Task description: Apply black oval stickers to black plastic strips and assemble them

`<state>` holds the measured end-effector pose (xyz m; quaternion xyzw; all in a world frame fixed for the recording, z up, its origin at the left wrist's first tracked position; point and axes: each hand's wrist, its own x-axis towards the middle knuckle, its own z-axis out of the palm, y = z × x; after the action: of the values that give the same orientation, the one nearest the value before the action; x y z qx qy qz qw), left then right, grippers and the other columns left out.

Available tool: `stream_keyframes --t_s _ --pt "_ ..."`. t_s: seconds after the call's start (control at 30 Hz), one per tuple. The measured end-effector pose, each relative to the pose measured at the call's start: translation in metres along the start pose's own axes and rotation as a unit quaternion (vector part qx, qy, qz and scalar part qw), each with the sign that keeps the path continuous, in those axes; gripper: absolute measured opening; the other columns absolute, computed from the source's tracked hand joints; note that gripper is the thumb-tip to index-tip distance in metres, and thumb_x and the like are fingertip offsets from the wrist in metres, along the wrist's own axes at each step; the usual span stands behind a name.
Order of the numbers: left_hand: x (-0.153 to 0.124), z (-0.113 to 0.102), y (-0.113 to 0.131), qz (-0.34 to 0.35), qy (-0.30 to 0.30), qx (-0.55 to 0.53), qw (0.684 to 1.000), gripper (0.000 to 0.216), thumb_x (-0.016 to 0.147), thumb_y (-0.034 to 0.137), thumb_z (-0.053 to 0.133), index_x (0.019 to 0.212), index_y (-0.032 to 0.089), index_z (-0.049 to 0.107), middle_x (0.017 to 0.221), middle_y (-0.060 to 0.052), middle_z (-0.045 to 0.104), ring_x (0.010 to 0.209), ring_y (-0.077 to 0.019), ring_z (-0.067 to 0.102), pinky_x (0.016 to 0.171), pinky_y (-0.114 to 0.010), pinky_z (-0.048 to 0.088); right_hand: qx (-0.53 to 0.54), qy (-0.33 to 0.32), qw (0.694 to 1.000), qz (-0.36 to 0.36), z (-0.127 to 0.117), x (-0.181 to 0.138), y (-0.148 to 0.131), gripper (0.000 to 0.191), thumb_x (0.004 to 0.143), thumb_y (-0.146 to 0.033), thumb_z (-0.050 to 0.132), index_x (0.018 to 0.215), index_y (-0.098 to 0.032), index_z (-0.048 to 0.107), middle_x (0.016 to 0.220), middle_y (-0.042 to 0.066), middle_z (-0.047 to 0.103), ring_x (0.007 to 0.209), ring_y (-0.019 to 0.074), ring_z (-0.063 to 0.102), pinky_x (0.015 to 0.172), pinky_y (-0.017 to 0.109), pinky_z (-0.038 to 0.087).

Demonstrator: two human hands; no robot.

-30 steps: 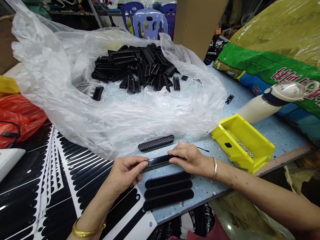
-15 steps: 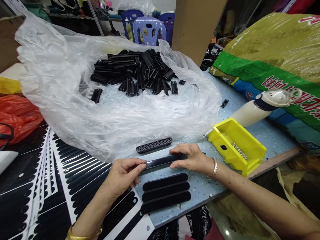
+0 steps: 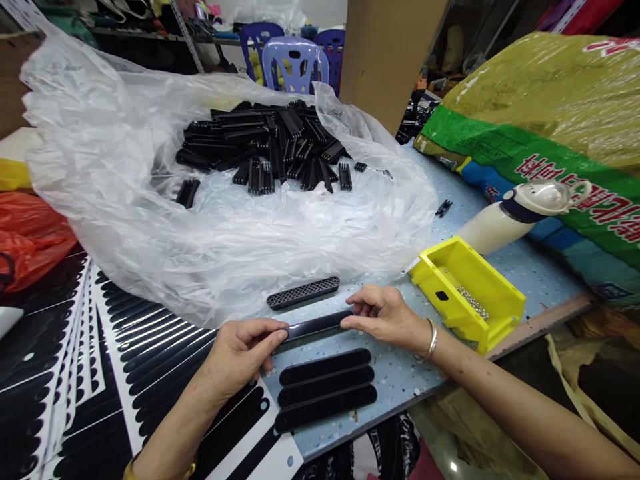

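A glossy black strip with rounded ends spans the gap between my two hands, just above the speckled blue table. My left hand pinches its left end between thumb and fingers. At the right end, the thumb and fingertips of my right hand close on the strip. Just beyond it lies a black bar with a lattice face up. Nearer to me, three matte black bars rest side by side.
Behind, a crumpled clear plastic sheet bears a heap of black parts. A yellow bin of small metal pieces stands right, beside a leaning bottle and a large sack. Sheets of black strips lie left.
The fingers of my right hand have lifted and curled a little at the strip's right end, while its thumb stays there. My left hand keeps its pinch. The whole view has shifted slightly.
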<state>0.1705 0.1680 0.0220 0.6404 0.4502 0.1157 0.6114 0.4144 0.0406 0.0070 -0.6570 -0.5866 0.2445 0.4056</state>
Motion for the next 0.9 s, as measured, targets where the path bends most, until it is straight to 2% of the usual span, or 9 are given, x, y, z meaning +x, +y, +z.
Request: stream_keyframes --t_s 0.07,0.2,0.37,0.47,0.53,0.6,0.7,0.8,0.9 --pt "0.000 0.000 -0.001 0.006 -0.004 0.002 1.000 0.028 0.064 0.038 0.075 0.082 0.017 0.079 0.040 0.002 0.059 0.033 -0.0108 0.053 0.030 -0.016 0.040 -0.010 -0.012 1.000 -0.015 0.002 0.006 0.000 0.035 0.082 -0.050 0.069 0.075 -0.015 0.068 0.062 0.000 0.059 0.054 0.0099 0.052 0.049 0.021 0.041" --pt "0.000 0.001 -0.001 0.013 -0.004 0.001 1.000 0.027 0.065 0.038 0.075 0.080 0.017 0.079 0.040 0.002 0.059 0.033 -0.0107 0.052 0.030 -0.016 0.040 -0.046 -0.024 0.998 -0.047 0.005 0.015 0.000 0.040 0.087 -0.042 0.064 0.057 -0.016 0.058 0.057 -0.001 0.054 0.053 0.0089 0.047 0.051 0.021 0.036" --pt "-0.001 0.002 0.001 0.015 0.006 -0.001 1.000 0.026 0.063 0.038 0.075 0.077 0.017 0.078 0.041 0.002 0.059 0.034 -0.0110 0.053 0.030 -0.016 0.041 -0.099 -0.015 0.994 -0.054 0.011 0.021 0.001 0.047 0.088 -0.035 0.058 0.050 -0.018 0.038 0.051 -0.004 0.042 0.049 0.0074 0.035 0.049 0.023 0.028" --pt "-0.001 0.002 0.002 0.014 0.001 -0.002 1.000 0.027 0.063 0.038 0.075 0.078 0.016 0.078 0.038 0.002 0.058 0.033 -0.0112 0.053 0.030 -0.017 0.042 -0.118 -0.008 0.992 -0.049 0.011 0.022 0.002 0.048 0.092 -0.033 0.052 0.050 -0.019 0.034 0.050 -0.005 0.039 0.048 0.0077 0.032 0.050 0.024 0.027" --pt "-0.002 0.002 0.002 0.018 0.003 -0.004 1.000 0.027 0.063 0.037 0.074 0.079 0.016 0.078 0.037 0.002 0.057 0.032 -0.0110 0.052 0.030 -0.017 0.042 -0.125 -0.001 0.991 -0.038 0.007 0.023 0.000 0.049 0.095 -0.032 0.047 0.050 -0.019 0.037 0.050 -0.004 0.039 0.048 0.0082 0.034 0.050 0.024 0.029" --pt "-0.003 0.003 0.001 0.023 0.007 -0.009 1.000 0.027 0.063 0.036 0.074 0.079 0.015 0.079 0.037 0.002 0.057 0.032 -0.0110 0.052 0.030 -0.017 0.042 -0.127 0.010 0.991 -0.030 0.004 0.024 -0.004 0.046 0.096 -0.030 0.047 0.053 -0.017 0.048 0.051 -0.003 0.045 0.050 0.0093 0.041 0.053 0.024 0.033" --pt "-0.003 0.003 0.001 0.026 -0.003 -0.013 1.000 0.026 0.064 0.036 0.074 0.078 0.015 0.078 0.039 0.002 0.058 0.033 -0.0108 0.052 0.031 -0.017 0.042 -0.100 0.002 0.994 -0.047 0.004 0.025 -0.011 0.024 0.089 -0.032 0.063 0.073 -0.015 0.068 0.066 0.001 0.061 0.060 0.0123 0.055 0.059 0.024 0.041" --pt "-0.003 0.002 0.001 0.023 -0.012 -0.010 1.000 0.026 0.066 0.036 0.073 0.079 0.014 0.078 0.039 0.002 0.057 0.033 -0.0104 0.052 0.031 -0.017 0.041 -0.052 -0.049 0.995 -0.069 0.013 0.025 -0.015 0.021 0.081 -0.034 0.073 0.074 -0.015 0.069 0.070 0.002 0.064 0.064 0.0129 0.058 0.060 0.024 0.044" --pt "-0.003 0.002 0.001 0.024 -0.015 -0.003 1.000 0.027 0.067 0.037 0.071 0.080 0.014 0.078 0.039 0.002 0.056 0.032 -0.0102 0.051 0.032 -0.017 0.041 -0.063 -0.052 0.993 -0.090 0.024 0.025 -0.014 0.030 0.087 -0.031 0.067 0.061 -0.016 0.061 0.062 0.001 0.058 0.060 0.0115 0.054 0.058 0.023 0.041"
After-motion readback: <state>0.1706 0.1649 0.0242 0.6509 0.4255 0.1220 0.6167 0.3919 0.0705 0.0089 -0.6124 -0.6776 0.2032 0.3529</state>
